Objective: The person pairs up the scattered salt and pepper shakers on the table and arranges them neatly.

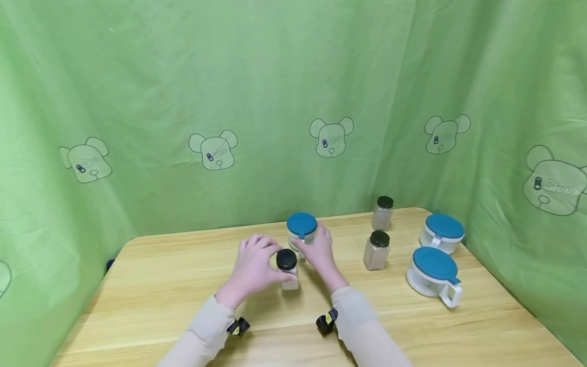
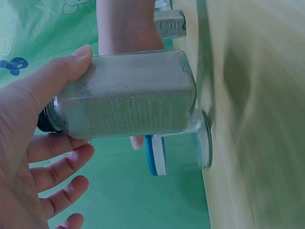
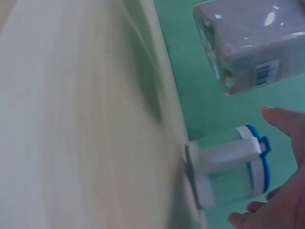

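Observation:
Between thumb and fingers, my left hand [image 1: 257, 264] grips a square glass spice jar [image 2: 128, 93] with a black lid, near its lid end. The jar [image 3: 252, 43] holds greyish powder, and a gap shows between its base and the table in the wrist views. My right hand [image 1: 319, 250] is spread around the blue lid of a clear container [image 3: 224, 167] with a white handle, standing near the table's back edge. In the right wrist view, the thumb [image 3: 281, 119] is apart from the lid and the other fingers are partly hidden.
Two more black-lidded jars [image 1: 377, 251] [image 1: 382, 214] stand upright to the right. Beyond them are two blue-lidded containers [image 1: 433, 272] [image 1: 442, 233] with white handles, near the right table edge. A green curtain [image 1: 275, 76] hangs behind the wooden table [image 1: 183, 285].

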Demonstrator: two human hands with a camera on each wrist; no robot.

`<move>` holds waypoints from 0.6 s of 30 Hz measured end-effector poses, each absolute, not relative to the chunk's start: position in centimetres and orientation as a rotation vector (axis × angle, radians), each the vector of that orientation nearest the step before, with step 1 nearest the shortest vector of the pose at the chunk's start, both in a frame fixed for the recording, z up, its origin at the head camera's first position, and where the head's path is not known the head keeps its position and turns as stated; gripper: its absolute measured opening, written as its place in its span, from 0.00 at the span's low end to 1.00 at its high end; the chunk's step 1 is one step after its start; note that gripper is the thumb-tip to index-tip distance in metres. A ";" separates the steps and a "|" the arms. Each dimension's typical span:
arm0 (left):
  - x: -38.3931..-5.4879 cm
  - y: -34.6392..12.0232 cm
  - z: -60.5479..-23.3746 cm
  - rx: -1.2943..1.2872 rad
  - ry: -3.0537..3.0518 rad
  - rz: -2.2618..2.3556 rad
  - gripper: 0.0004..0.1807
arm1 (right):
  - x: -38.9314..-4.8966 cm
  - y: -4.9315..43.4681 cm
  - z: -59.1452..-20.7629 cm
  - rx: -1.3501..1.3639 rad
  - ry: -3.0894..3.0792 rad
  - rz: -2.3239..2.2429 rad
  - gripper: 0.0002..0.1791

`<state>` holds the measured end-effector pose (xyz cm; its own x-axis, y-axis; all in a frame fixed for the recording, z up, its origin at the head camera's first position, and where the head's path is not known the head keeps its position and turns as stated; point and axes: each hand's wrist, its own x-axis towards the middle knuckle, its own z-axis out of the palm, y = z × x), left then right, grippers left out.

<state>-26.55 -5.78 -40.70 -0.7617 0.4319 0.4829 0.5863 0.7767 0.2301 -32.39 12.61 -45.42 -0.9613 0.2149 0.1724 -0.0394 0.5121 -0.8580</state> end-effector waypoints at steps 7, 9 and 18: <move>-26.5 -6.7 -40.6 -0.761 -2.560 -0.511 0.41 | -33.6 11.6 -46.5 -0.249 -2.440 1.464 0.63; -26.5 -7.0 -40.6 -0.757 -2.560 -0.507 0.41 | -33.9 11.4 -46.7 -0.263 -2.427 1.483 0.63; -26.3 -8.1 -40.4 -0.749 -2.514 -0.487 0.40 | -34.8 10.7 -46.8 -0.307 -2.341 1.557 0.62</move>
<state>-26.33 -8.13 -40.38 -0.7410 0.4170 0.5264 0.5833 0.7881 0.1968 -34.76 10.68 -46.84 -0.9282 0.3450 0.1390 0.0052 0.3859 -0.9225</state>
